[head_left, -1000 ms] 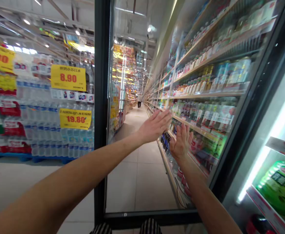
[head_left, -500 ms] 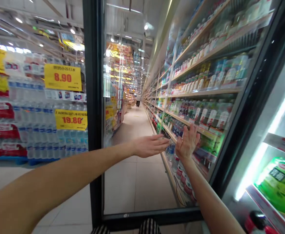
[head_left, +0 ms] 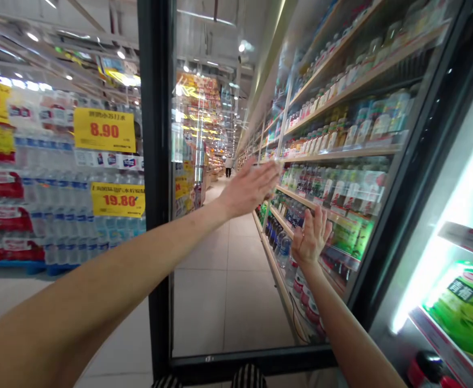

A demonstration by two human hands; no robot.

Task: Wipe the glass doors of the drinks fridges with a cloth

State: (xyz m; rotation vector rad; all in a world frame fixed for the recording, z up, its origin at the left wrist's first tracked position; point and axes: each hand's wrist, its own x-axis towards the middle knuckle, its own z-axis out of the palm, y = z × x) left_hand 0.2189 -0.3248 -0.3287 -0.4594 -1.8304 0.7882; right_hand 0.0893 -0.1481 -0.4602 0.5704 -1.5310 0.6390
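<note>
My left hand reaches across a glass door with a dark frame. Its fingers are stretched out close together and slightly blurred near their tips; I make out nothing held in it. Lower and to the right, my right hand is up against the same pane, fingers apart and pointing up, with nothing visible in it. Whether the left palm touches the glass, I cannot tell. Shelves of bottles show in the pane behind both hands.
Left of the door frame stand stacked packs of water bottles with yellow price signs. A lit shelf at right holds a green package and a dark-capped bottle. A distant person shows through the glass.
My left hand has moved up over the pane, its fingers now angled upward to the right. My right hand has stayed in the same spot.
</note>
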